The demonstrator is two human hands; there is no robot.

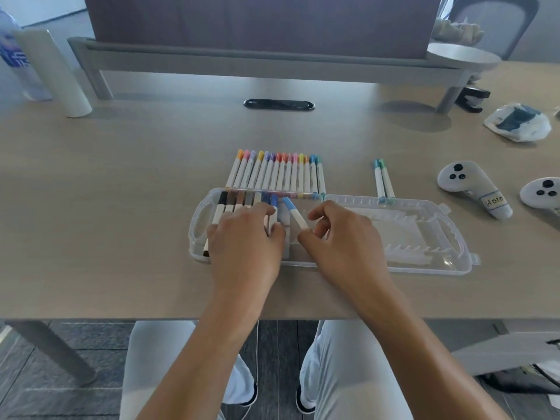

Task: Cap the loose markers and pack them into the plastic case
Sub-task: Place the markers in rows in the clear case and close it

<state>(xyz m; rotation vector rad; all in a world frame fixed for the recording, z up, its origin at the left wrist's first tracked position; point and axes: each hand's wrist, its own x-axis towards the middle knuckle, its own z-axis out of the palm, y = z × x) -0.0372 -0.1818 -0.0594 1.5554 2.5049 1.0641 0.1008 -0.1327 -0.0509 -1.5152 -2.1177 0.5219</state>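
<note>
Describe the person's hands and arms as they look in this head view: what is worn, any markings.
Both the left hand and the right hand are bare: no gloves, rings, watch or bands show. The forearms are uncovered to the bottom edge of the picture, with no sleeve in view. No markings or cables are on them.

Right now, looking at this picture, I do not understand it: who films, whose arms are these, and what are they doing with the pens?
A camera worn on a person's head looks down at that person's own arms. On the table lies an open clear plastic case. The left hand rests on markers already packed at the case's left end. The right hand pinches a blue-capped marker, tilted over the case. Behind the case lies a row of capped markers, and two teal markers lie apart to the right.
</note>
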